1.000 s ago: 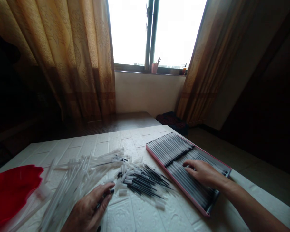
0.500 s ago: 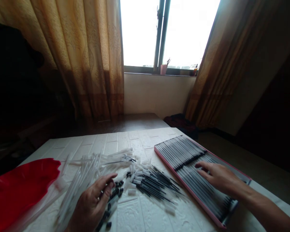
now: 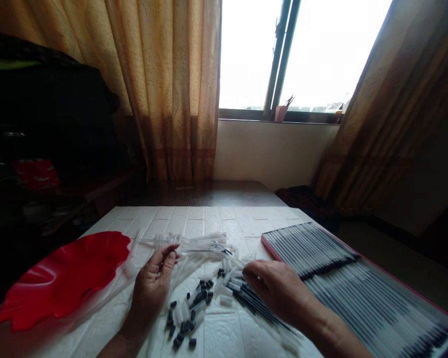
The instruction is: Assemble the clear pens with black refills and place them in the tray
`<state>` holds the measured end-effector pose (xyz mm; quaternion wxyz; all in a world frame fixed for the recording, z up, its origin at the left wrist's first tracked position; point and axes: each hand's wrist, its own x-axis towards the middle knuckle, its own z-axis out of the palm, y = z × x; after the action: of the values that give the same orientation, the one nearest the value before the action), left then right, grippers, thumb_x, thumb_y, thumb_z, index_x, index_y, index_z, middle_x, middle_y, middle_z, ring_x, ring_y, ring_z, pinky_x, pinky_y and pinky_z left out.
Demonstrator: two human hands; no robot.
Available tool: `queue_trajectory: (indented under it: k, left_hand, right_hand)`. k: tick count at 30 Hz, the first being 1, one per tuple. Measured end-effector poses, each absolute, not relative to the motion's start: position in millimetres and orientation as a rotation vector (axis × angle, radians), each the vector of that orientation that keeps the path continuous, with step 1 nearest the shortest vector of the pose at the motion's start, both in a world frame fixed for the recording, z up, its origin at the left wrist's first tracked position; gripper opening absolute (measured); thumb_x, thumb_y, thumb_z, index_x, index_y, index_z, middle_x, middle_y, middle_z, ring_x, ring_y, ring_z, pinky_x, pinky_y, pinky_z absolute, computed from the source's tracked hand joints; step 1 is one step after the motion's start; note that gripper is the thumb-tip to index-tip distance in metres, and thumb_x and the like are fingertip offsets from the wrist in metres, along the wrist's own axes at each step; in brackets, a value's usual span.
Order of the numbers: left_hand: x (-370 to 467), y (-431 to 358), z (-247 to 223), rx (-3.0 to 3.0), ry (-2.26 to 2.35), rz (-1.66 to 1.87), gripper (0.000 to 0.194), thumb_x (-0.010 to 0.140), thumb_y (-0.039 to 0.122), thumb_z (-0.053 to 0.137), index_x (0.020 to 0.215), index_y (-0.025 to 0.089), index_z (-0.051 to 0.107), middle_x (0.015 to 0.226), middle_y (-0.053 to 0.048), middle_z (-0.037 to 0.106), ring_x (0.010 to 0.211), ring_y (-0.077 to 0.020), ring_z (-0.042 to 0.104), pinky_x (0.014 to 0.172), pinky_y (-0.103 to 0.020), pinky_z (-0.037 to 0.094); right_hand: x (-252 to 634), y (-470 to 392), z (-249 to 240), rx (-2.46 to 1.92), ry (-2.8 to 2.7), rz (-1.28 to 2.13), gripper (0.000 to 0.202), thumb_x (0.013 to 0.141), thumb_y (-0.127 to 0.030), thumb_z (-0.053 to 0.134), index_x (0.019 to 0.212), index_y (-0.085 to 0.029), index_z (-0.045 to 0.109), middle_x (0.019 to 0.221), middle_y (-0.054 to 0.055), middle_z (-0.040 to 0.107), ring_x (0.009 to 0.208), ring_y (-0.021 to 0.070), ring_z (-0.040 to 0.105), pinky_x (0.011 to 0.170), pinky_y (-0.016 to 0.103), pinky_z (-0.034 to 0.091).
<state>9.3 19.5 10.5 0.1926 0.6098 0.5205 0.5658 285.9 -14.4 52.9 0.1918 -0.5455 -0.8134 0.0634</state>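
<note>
My left hand point(image 3: 155, 281) is over the clear tubes point(image 3: 203, 243) at the left middle, thumb and fingers curled together; what they hold, if anything, is too small to make out. Over the pile of black refills point(image 3: 259, 306), my right hand point(image 3: 274, 283) points its bent fingers down at the upper end of the pile, and its fingertips are partly hidden. Between the hands lie small black caps point(image 3: 201, 296) and short clear pieces point(image 3: 226, 301). Rows of clear pens with dark ends fill a pink-edged tray point(image 3: 271, 247) at the right.
A red scalloped dish point(image 3: 67, 273) stands on the left of the white brick-patterned table point(image 3: 134, 214). Behind are a dark surface point(image 3: 224, 191), patterned curtains point(image 3: 164, 89) and a window with a pink cup point(image 3: 280, 113) on its sill. Dark furniture stands at the far left.
My right hand has moved left from above the pen tray to the refill pile. My left hand has shifted slightly up and away. The camera view has turned left.
</note>
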Motion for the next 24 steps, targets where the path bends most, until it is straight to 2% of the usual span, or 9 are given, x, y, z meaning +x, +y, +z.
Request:
queue_trajectory:
  k: [4, 7, 9, 12, 16, 24]
  left_hand:
    - [-0.7, 30.2, 9.9, 1.719, 1.584, 1.617, 0.042, 0.094, 0.049, 0.049, 0.11, 0.016, 0.069, 0.089, -0.008, 0.078, 0.082, -0.022, 0.077, 0.071, -0.03, 0.062]
    - [-5.4, 34.3, 8.6, 1.812, 1.697, 1.57, 0.038, 0.095, 0.043, 0.043, 0.109, 0.016, 0.067, 0.091, -0.009, 0.078, 0.076, -0.0216, 0.075, 0.067, -0.031, 0.06]
    - [-6.6, 33.6, 9.1, 1.952, 1.76, 1.465, 0.03, 0.092, 0.038, 0.047, 0.099, 0.019, 0.069, 0.09, -0.007, 0.076, 0.077, -0.0228, 0.073, 0.069, -0.034, 0.058]
    - [-4.0, 27.9, 11.4, 2.199, 1.84, 1.238, 0.016, 0.084, 0.031, 0.057, 0.085, 0.024, 0.071, 0.088, -0.006, 0.074, 0.088, -0.0275, 0.068, 0.082, -0.041, 0.052]
    - [3.9, 19.7, 13.5, 2.405, 1.968, 0.941, 0.008, 0.081, 0.024, 0.065, 0.082, 0.022, 0.073, 0.091, -0.009, 0.071, 0.092, -0.0308, 0.063, 0.087, -0.046, 0.044]
    - [15.6, 13.8, 16.5, 2.525, 1.978, 0.629, 0.009, 0.082, 0.021, 0.067, 0.075, 0.018, 0.072, 0.093, -0.013, 0.07, 0.097, -0.0348, 0.062, 0.089, -0.048, 0.041]
  right_hand:
    - [255.1, 6.3, 25.1, -1.418, -2.201, 0.105, 0.026, 0.095, -0.022, 0.049, 0.081, -0.023, 0.071, 0.078, 0.005, 0.076, 0.071, 0.0201, 0.073, 0.064, 0.024, 0.046]
    - [254.6, 16.5, 3.0, -1.363, -2.112, 0.052, 0.03, 0.097, -0.022, 0.044, 0.088, -0.021, 0.072, 0.082, 0.008, 0.078, 0.073, 0.0223, 0.075, 0.065, 0.026, 0.049]
    - [262.1, 19.8, -6.8, -1.32, -2.055, 0.031, 0.032, 0.097, -0.025, 0.042, 0.092, -0.019, 0.073, 0.085, 0.009, 0.079, 0.075, 0.0229, 0.076, 0.067, 0.027, 0.052]
    - [277.7, 22.2, -12.0, -1.272, -1.974, 0.008, 0.033, 0.098, -0.028, 0.041, 0.093, -0.018, 0.073, 0.086, 0.009, 0.08, 0.077, 0.0226, 0.077, 0.07, 0.027, 0.056]
    - [295.1, 25.4, -9.8, -1.258, -1.882, -0.013, 0.03, 0.097, -0.03, 0.046, 0.094, -0.017, 0.073, 0.085, 0.009, 0.08, 0.075, 0.0227, 0.078, 0.068, 0.027, 0.058]
    - [301.5, 25.8, -5.7, -1.249, -1.852, 0.015, 0.029, 0.095, -0.032, 0.049, 0.096, -0.019, 0.074, 0.086, 0.008, 0.08, 0.076, 0.0221, 0.077, 0.073, 0.027, 0.058]
